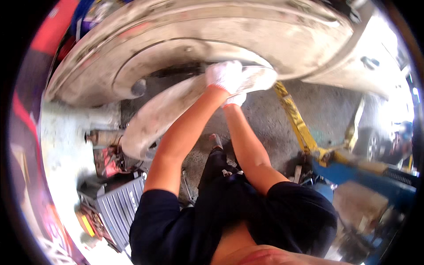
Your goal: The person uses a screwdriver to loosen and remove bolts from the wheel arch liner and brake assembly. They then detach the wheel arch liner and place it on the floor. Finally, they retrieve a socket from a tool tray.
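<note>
A long, curved, scuffed white car body panel (165,107) slants from the lower left up to the right, below the wheel arch of a dirty white car (300,46). My left hand (224,75), in a white knitted glove, is closed over the panel's upper part near its right end. Just below it, at the panel's lower edge, my right hand (235,100) wears the same kind of glove and grips from beneath; most of its fingers are hidden. The panel's right end lies close against the arch edge, and I cannot tell whether they touch.
A yellow lift arm (297,119) reaches up toward the car at right, joined to a blue lift beam (366,176). Lower left are a grey ridged case (117,212), a red tool box (107,162) and a rusty metal cylinder (104,138). A wheel (372,145) stands far right.
</note>
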Available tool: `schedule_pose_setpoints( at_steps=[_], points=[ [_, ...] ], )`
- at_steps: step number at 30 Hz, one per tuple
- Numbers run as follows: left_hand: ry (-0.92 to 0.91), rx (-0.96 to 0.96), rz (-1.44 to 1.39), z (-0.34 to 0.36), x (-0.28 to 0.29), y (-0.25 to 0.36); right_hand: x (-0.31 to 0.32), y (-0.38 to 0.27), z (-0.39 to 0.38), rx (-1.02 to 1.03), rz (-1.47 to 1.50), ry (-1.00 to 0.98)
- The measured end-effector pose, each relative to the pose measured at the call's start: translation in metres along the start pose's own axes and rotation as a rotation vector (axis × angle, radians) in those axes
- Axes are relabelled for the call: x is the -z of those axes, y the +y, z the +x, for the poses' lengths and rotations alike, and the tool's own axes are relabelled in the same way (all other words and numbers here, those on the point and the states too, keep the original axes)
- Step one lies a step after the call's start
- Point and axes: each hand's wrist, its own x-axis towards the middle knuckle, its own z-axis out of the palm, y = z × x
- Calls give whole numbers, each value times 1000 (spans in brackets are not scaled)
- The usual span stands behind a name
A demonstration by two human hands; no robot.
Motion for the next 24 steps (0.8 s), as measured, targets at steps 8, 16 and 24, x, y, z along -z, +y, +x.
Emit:
schedule_pose_setpoints(
  at_steps=[8,16,24],
  points=[
    [50,-29,165,-46,-66,1,79,-3,-28,-138,252,28],
    [159,-116,93,-82,-107,-20,128,2,-67,-231,132,237],
    [222,-153,49,-123,-166,-47,154,8,-95,-313,78,309]
  ],
)
